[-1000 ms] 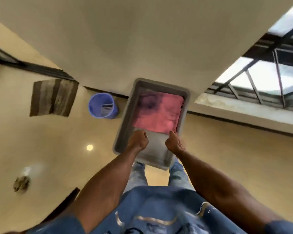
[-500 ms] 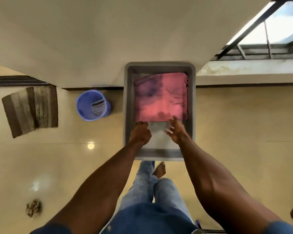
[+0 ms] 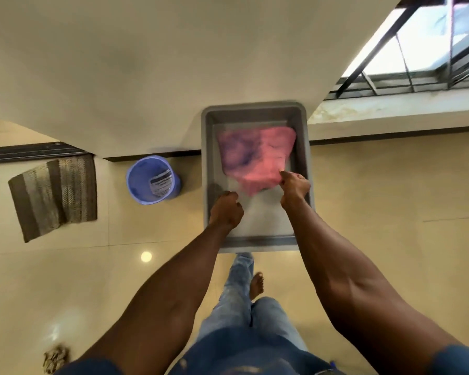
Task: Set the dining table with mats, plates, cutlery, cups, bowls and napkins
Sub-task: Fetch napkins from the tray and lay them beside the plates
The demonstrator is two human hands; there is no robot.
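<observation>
A grey plastic tub [image 3: 303,147] stands on the tan floor against the wall. Inside it lies a pink cloth with purple blotches [image 3: 255,155]. My right hand [image 3: 295,186] pinches the cloth's near edge and lifts that corner off the tub's bottom. My left hand [image 3: 226,211] is curled into a fist inside the tub at its near left, touching the pale bottom; I cannot tell if it holds anything. The cloth's far part still lies flat.
A blue plastic bin [image 3: 152,180] stands left of the tub by the wall. A brown striped doormat [image 3: 54,196] lies further left. A window ledge with dark bars [image 3: 406,85] is at the right. My legs and bare foot [image 3: 256,284] are below the tub.
My right hand has taken the pink cloth's near edge and pulled it up and to the right, bunching it. My left hand stayed curled at the near left. The camera view shifted.
</observation>
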